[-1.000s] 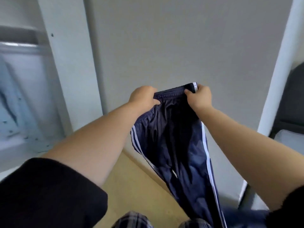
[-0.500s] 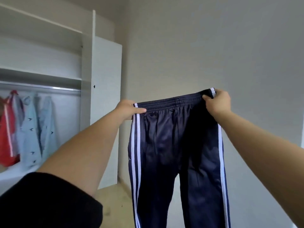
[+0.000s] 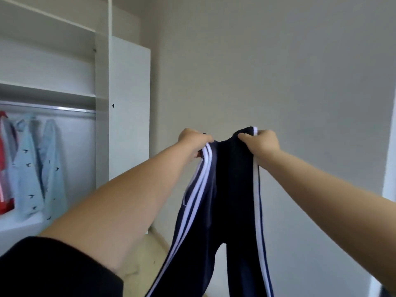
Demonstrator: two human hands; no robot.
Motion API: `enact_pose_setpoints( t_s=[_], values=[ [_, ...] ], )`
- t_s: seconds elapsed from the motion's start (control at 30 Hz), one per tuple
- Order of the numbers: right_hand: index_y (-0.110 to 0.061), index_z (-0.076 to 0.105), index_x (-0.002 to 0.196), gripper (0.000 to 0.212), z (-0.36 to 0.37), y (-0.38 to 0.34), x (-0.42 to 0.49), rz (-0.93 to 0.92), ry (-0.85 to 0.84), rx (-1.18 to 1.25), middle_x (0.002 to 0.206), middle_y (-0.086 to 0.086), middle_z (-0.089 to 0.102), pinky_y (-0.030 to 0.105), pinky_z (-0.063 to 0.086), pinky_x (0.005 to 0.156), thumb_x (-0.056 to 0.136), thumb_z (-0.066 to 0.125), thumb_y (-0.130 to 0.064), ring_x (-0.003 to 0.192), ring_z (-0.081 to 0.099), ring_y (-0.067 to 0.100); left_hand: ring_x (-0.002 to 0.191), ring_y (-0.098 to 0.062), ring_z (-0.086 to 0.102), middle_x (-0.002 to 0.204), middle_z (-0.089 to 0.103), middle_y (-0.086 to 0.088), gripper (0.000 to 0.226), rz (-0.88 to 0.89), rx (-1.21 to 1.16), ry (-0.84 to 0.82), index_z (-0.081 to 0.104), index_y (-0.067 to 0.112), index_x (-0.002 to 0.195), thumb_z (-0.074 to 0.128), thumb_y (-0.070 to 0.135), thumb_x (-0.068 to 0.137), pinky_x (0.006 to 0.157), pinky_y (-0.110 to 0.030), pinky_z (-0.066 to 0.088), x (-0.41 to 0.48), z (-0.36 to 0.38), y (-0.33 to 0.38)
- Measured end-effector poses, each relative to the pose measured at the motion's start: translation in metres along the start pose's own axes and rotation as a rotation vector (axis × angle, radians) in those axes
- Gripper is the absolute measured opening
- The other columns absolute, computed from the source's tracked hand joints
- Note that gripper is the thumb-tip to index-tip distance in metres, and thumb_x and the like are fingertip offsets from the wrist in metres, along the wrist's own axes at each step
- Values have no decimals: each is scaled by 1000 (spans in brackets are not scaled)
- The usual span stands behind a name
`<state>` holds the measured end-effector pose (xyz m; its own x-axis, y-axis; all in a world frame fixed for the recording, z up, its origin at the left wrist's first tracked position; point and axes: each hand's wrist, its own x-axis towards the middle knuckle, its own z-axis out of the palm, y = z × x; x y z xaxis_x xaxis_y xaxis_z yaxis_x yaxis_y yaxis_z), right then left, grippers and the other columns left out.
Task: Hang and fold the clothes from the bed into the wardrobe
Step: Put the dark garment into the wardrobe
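Navy track pants (image 3: 227, 189) with white side stripes hang in the air in front of me, legs dangling down out of the frame. My left hand (image 3: 192, 141) grips the waistband's left corner, and my right hand (image 3: 262, 142) grips the right corner. The two hands are close together, so the waistband sags and bunches between them. The white wardrobe (image 3: 102, 103) stands open at the left, with a metal rail (image 3: 49, 109) under a shelf.
On the rail hang a red garment (image 3: 3, 168) and two pale blue patterned shirts (image 3: 32, 168). The open wardrobe door (image 3: 128, 103) stands between the wardrobe and a plain grey wall. Light wooden floor (image 3: 145, 254) shows below.
My hands have drawn together, so the waistband that was stretched flat half a second ago now folds inward. Over the second my view rose from the floor up to the wardrobe.
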<state>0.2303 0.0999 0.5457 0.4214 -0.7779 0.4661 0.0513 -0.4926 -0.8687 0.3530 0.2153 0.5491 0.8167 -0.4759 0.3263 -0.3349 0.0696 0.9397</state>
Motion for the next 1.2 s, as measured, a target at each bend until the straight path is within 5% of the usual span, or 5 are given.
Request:
enact_pose_setpoints(
  t_s=[0.27,0.7,0.9,1.07,1.2],
  values=[
    [1,60,112,22,-1,15,-24,-31,-512,390,103,16,69,33,56,81,92,59,-7,92,69,27,85,-23,64,93,64,-14,21,-82,-361,-275,59,-1,104,47,16,98,71,-30,54,-17,18,6],
    [1,52,108,35,20,-7,32,-24,-279,399,91,14,56,41,55,76,79,38,15,79,59,29,141,-19,28,153,30,-1,73,74,-71,-189,25,17,150,63,34,90,114,-37,20,38,-2,-16],
    [-2,63,108,29,17,-57,87,-151,-255,376,97,16,64,41,55,84,86,49,10,85,62,28,91,-21,68,117,67,-14,26,94,-417,-371,65,7,109,68,18,86,81,-32,55,84,-9,25],
    [-9,64,87,18,8,-82,129,-431,209,132,83,11,66,32,51,69,82,53,4,72,57,19,82,-13,67,93,71,2,14,506,-191,62,67,23,82,80,22,76,76,-28,55,107,3,93],
    [6,64,89,17,-5,-73,151,-334,-11,-97,75,10,57,26,44,53,87,47,6,65,51,18,89,-16,67,98,71,2,15,413,155,-226,67,23,92,74,31,82,77,-28,55,110,3,96]
  ],
)
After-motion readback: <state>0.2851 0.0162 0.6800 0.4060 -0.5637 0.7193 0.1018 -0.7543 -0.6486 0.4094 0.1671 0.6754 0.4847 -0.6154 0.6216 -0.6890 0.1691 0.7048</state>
